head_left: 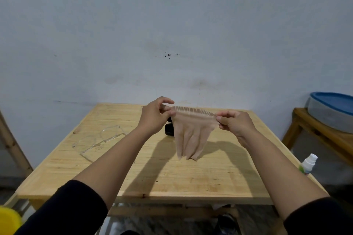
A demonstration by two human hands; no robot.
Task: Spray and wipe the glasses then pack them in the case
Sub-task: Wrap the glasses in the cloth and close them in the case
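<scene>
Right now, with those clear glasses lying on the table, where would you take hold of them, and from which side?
A judgement: grip the glasses at the bridge between the two lenses, coming down from above. They lie flat on the wooden table with nothing beside them, and pinching the thin frame there keeps fingers off the lenses. The left hand is nearer, but both it and the right hand hold the cloth.

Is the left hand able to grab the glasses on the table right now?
Probably not yet. The left hand is busy pinching one corner of the cloth, held up with the right hand. Nothing blocks the glasses, lying on the table beside the left arm.
</scene>
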